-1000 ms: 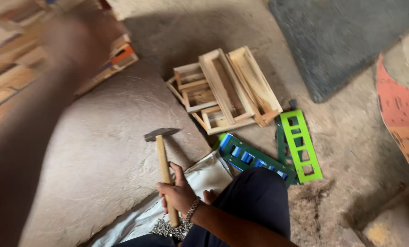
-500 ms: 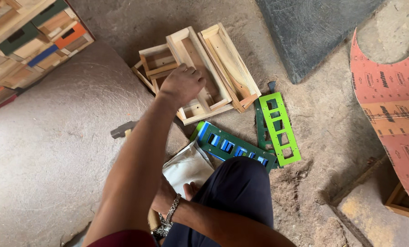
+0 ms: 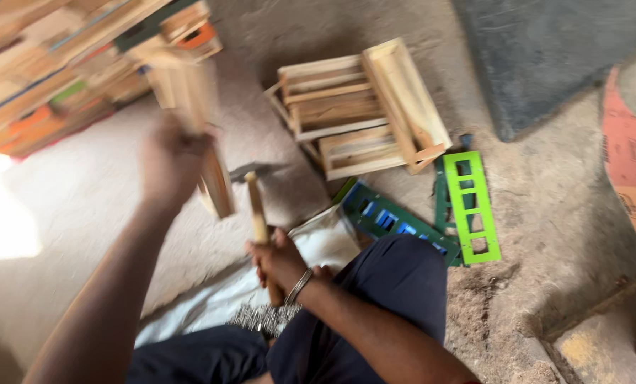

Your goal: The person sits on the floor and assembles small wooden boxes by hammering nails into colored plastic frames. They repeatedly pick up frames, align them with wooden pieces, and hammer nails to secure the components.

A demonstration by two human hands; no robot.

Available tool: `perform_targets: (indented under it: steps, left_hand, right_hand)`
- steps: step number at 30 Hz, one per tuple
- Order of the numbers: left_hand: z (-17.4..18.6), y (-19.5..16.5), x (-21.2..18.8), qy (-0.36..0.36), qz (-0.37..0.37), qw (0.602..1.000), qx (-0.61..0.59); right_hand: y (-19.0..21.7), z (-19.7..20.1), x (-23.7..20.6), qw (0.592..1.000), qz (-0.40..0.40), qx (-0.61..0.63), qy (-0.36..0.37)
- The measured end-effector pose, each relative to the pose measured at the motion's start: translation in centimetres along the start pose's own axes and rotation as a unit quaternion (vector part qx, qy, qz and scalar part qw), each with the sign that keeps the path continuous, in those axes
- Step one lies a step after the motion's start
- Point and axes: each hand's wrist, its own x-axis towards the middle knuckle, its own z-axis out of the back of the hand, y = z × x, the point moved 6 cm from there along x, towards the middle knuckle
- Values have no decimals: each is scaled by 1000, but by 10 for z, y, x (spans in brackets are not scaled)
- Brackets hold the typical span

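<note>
My left hand (image 3: 170,158) is raised over the grey floor and grips a bare wooden frame (image 3: 198,128), blurred by motion. My right hand (image 3: 281,259) rests above my knee, closed round the wooden handle of a hammer (image 3: 257,210) whose metal head points away from me. A pile of unpainted wooden frames (image 3: 364,107) lies on the floor beyond the hammer. Beside my knee lie a bright green ladder-shaped frame (image 3: 472,206) and a dark green and blue frame (image 3: 387,219).
A stack of painted and bare wooden frames (image 3: 69,64) fills the top left. A white bag (image 3: 211,299) with a heap of small nails (image 3: 261,318) lies by my legs. A dark mat (image 3: 559,50) is at top right, a red printed sheet (image 3: 634,163) at the right edge.
My left hand reached to the pile of bare frames, took one, and lifted it back to the left. My right hand kept hold of the hammer.
</note>
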Motion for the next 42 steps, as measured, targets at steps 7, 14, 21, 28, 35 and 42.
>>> perform_targets:
  steps: [7,14,21,28,35,42]
  left_hand:
    - [69,167,-127,-213,174,798,-536]
    - [14,232,-195,-233,244,723,-603]
    - [4,179,-213,-107,340,767,-534]
    - [68,120,-190,-91,-175,923,331]
    - [64,206,-154,-97,-33,863,495]
    - [92,214,-157,-101,33,869,484]
  right_hand:
    - [-10,-1,-1,999,20,-7,26]
    - [-11,9,-10,998,38,-37,15]
    - [-12,23,-10,998,46,-40,24]
    - [-22,17,-1,998,43,-37,37]
    - [-25,-1,-6,997,45,-12,63]
    - [-5,-63,-62,891,204,-405,-17]
